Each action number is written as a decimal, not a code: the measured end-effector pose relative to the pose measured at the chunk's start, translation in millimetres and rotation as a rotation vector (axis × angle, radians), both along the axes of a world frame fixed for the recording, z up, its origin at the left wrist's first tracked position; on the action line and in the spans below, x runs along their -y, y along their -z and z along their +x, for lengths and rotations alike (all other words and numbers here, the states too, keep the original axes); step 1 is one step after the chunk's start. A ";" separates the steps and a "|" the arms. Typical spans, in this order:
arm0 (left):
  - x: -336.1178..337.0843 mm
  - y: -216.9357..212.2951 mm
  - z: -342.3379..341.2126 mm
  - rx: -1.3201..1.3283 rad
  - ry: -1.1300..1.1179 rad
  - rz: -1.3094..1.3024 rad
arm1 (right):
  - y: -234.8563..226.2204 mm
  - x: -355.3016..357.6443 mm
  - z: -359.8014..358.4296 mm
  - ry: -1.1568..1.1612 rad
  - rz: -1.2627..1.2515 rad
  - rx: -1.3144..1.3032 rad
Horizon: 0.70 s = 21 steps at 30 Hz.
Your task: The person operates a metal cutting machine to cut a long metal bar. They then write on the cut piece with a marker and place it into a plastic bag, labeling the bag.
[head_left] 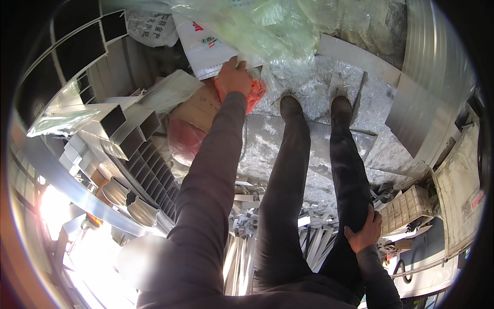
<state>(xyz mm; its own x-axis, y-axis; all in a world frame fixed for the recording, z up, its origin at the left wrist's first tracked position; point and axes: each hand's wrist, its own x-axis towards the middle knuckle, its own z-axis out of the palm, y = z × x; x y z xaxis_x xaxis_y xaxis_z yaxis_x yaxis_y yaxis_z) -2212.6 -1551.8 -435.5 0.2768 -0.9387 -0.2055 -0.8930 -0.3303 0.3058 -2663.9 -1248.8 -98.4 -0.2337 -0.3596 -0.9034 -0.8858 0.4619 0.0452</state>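
Observation:
My left arm stretches forward, and my left hand is closed with curled fingers beside a red plastic bag, near the lower edge of a white printed sack. What the fingers hold is hidden. A brown cardboard box lies just left of my forearm, with a pinkish-red wrapped bundle below it. My right hand rests on my right leg, its thumb apart from the fingers, holding nothing.
Hollow metal profiles are stacked at left. Crumpled clear-green plastic film spreads ahead. Film-wrapped bundles lie under my feet. Long metal strips and offcuts lie below my legs. A woven basket stands at right, near ribbed metal panels.

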 end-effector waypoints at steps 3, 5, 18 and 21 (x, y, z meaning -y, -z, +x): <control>14.6 -11.5 -31.7 -0.042 -0.012 0.069 | -2.4 5.0 -1.5 -0.018 -0.020 0.000; 17.6 -19.3 -45.3 -0.066 -0.034 0.099 | -3.1 7.2 -3.0 -0.027 -0.041 0.011; -7.3 -53.8 -44.6 -0.853 -0.483 0.170 | -3.6 2.7 -9.9 -0.057 -0.048 0.024; -9.6 -51.2 -41.2 -0.927 -0.429 0.096 | -3.1 0.7 -9.3 -0.060 -0.056 0.024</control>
